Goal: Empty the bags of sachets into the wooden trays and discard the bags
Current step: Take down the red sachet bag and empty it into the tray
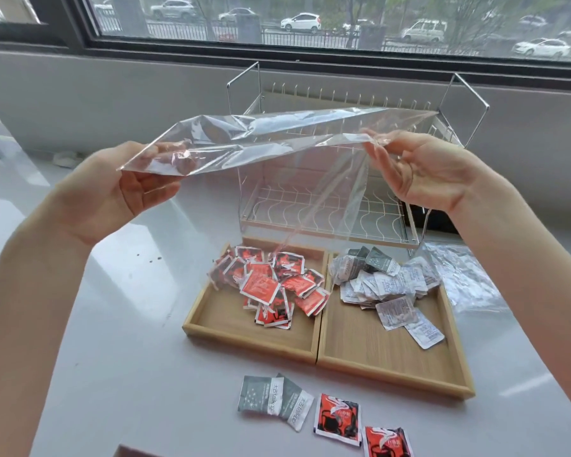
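From the head camera, your left hand (126, 189) and right hand (422, 169) each pinched one end of a clear plastic bag (277, 143), holding it stretched and upside down above the left wooden tray (241, 324), where red sachets (271, 285) lay heaped at the far end. The right wooden tray (393, 354) touched it and held grey and white sachets (386, 285), with another bag (465, 278) lying just beside it on the table (129, 374). Four loose sachets (323, 413) lay on the table in front of the trays, and a wire rack (343, 206) stood behind them.

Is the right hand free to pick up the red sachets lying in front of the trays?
Probably not yet: the right hand and the left hand both hold the bag stretched above the trays. Nothing covers the red sachets themselves.
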Motion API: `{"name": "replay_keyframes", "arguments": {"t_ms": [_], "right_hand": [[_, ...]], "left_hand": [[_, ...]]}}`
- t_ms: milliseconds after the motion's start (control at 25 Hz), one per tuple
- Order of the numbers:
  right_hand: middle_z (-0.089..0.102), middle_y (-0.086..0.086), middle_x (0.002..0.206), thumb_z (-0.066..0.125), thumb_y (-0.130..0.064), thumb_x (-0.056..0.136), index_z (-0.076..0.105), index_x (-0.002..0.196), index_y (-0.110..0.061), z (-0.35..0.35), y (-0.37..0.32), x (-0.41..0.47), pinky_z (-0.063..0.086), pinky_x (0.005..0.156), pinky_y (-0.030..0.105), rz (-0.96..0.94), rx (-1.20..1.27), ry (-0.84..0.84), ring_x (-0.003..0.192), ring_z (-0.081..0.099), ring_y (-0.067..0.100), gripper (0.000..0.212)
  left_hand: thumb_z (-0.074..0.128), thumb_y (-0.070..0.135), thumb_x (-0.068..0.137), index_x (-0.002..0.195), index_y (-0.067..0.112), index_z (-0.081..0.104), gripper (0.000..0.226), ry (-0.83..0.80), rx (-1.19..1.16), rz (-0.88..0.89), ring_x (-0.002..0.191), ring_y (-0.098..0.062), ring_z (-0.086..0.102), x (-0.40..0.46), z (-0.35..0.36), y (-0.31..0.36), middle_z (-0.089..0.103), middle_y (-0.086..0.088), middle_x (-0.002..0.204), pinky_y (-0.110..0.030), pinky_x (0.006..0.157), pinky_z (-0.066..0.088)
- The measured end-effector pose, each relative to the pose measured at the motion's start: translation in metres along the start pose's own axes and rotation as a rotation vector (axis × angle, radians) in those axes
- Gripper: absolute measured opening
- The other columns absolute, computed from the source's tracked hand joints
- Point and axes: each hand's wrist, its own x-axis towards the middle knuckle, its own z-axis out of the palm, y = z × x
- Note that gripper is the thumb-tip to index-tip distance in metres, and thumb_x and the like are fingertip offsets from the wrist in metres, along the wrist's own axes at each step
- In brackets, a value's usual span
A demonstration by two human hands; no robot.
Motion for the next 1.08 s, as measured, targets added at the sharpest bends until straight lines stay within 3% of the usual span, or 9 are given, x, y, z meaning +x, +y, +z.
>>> {"name": "replay_keyframes", "arguments": {"t_ms": [280,400,520,640,760,840,960,1080], "right_hand": [[0.067,0.001,0.061,0.044,-0.006,0.09,0.058,0.085,-0.009,0.008,-0.023,-0.01,0.052,0.047,0.012,-0.168,-0.116,-0.018,0.05,0.065,0.005,0.016],[0.067,0.0,0.068,0.036,-0.002,0.094,0.058,0.09,-0.009,0.002,-0.029,-0.02,0.045,0.038,0.009,-0.309,-0.304,0.018,0.048,0.062,0.003,0.024],[0.066,-0.001,0.075,0.046,-0.005,0.087,0.06,0.093,-0.013,-0.017,-0.023,-0.036,0.048,0.042,0.01,-0.371,-0.577,0.03,0.049,0.061,0.004,0.017],[0.059,0.017,0.08,0.046,0.001,0.089,0.061,0.104,-0.017,-0.049,0.002,-0.042,0.041,0.038,0.01,-0.269,-0.958,0.155,0.048,0.052,0.009,0.028],[0.058,0.005,0.071,0.04,0.006,0.09,0.052,0.12,-0.015,-0.087,0.049,-0.036,0.034,0.037,0.008,-0.088,-1.158,0.239,0.036,0.043,-0.002,0.039],[0.061,0.001,0.07,0.038,0.007,0.089,0.046,0.127,-0.017,-0.109,0.08,-0.032,0.035,0.039,0.009,0.0,-1.165,0.292,0.037,0.045,-0.003,0.046],[0.07,0.006,0.078,0.041,0.003,0.089,0.028,0.141,-0.018,-0.135,0.115,-0.03,0.038,0.043,0.008,0.093,-1.115,0.405,0.047,0.054,0.001,0.057],[0.066,-0.011,0.047,0.044,0.0,0.088,0.019,0.144,-0.009,-0.147,0.134,-0.028,0.043,0.05,0.014,0.206,-1.048,0.441,0.04,0.055,-0.005,0.062]], "left_hand": [[0.034,0.013,0.092,0.064,0.022,0.074,0.049,-0.024,0.066,0.124,0.074,-0.002,0.07,-0.001,0.012,0.022,0.076,0.009,0.078,-0.012,0.059,0.054],[0.035,0.01,0.091,0.07,0.021,0.073,0.045,-0.028,0.089,0.213,0.079,-0.008,0.07,-0.005,0.021,0.02,0.076,0.006,0.077,-0.018,0.068,0.056],[0.044,0.016,0.087,0.089,0.026,0.068,0.026,-0.078,0.214,0.231,0.092,-0.018,0.067,-0.006,0.025,-0.003,0.075,0.008,0.088,-0.03,0.079,0.053],[0.04,0.0,0.091,0.107,0.029,0.057,0.036,-0.157,0.211,0.089,0.086,-0.013,0.069,-0.002,0.032,-0.044,0.073,0.016,0.094,-0.022,0.069,0.057],[0.034,-0.007,0.091,0.126,0.027,0.041,0.049,-0.189,0.255,-0.11,0.066,-0.008,0.067,0.0,0.047,-0.098,0.073,0.011,0.09,-0.026,0.07,0.054],[0.031,-0.008,0.091,0.134,0.025,0.031,0.053,-0.14,0.212,-0.255,0.057,-0.006,0.067,-0.002,0.055,-0.132,0.068,-0.002,0.092,-0.03,0.069,0.053],[0.031,-0.007,0.09,0.141,0.017,0.027,0.056,0.001,0.125,-0.46,0.048,-0.007,0.065,-0.01,0.069,-0.171,0.069,-0.003,0.065,-0.021,0.048,0.055],[0.029,-0.001,0.093,0.136,0.008,0.035,0.044,0.052,0.143,-0.539,0.041,-0.005,0.061,-0.019,0.079,-0.191,0.06,-0.004,0.065,-0.025,0.046,0.054]]}}
